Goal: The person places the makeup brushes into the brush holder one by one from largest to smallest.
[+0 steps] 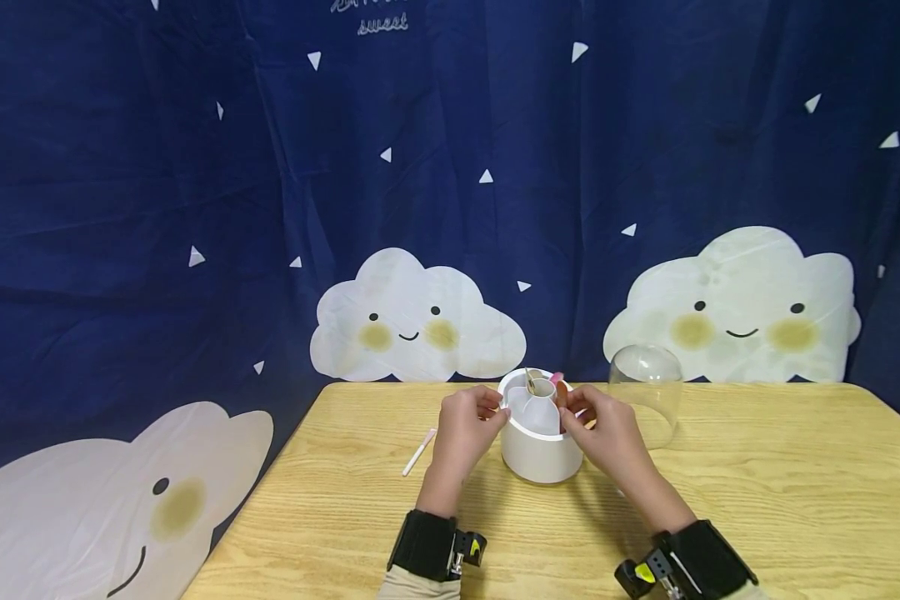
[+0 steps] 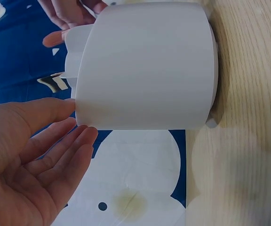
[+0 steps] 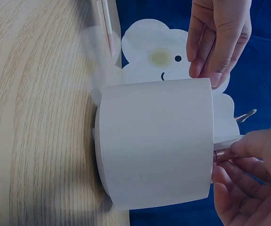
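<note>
A white round organizer with inner dividers stands upright on the table. My left hand pinches its near-left rim, thumb over the edge and fingers against the outer wall, as the left wrist view shows. At the right side of the rim, my right hand pinches a slim reddish-brown makeup brush between thumb and fingers. The lower part of that brush sits inside a compartment, hidden by the wall. A gold-coloured slender tool and a pink item stick up from other parts of the organizer.
A clear dome cover stands on the wooden table, just right of the organizer. To the left lies a thin white stick with a pink end. Behind the table hangs a dark blue curtain with clouds.
</note>
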### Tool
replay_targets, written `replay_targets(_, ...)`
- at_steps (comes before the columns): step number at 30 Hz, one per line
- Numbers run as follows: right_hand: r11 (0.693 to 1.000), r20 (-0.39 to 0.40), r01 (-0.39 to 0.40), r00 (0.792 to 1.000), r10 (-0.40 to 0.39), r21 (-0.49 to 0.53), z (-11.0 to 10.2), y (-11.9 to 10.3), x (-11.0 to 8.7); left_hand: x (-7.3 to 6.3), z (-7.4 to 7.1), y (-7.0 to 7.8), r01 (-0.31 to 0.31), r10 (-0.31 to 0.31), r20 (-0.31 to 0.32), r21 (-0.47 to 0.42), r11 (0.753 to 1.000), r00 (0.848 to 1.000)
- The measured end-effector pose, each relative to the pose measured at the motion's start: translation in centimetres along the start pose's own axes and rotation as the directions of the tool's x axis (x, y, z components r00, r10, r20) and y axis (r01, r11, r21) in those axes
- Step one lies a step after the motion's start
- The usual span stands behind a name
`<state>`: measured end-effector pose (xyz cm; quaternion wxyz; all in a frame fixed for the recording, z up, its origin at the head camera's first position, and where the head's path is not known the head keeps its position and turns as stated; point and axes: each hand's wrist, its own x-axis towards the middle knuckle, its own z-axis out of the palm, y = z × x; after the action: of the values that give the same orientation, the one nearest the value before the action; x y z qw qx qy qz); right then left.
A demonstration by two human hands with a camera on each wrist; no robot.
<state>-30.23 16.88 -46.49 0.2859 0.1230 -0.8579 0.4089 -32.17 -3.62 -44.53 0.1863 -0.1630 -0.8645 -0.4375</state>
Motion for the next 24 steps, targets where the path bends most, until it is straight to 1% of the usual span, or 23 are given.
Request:
replay_targets(8,1.000,0.006,0.002,1.000,-0.002,0.009,-0.03,-0.01,-0.02,0.04,0.10,-0.10,0.005,-0.005,0.002,0.006,1.000,1.000)
replay_targets(15,1.000,0.024,-0.020,1.000,0.020,0.021,-0.20,-0.15,-0.04,0.07,0.12,-0.16,0.004,-0.004,0.005,0.015,1.000,1.000)
replay_targets(24,0.999,0.017,-0.019,1.000,0.018,0.040,-0.28,-0.07,0.07,0.08,0.10,-0.21,0.001,-0.001,0.004,0.010,1.000,1.000)
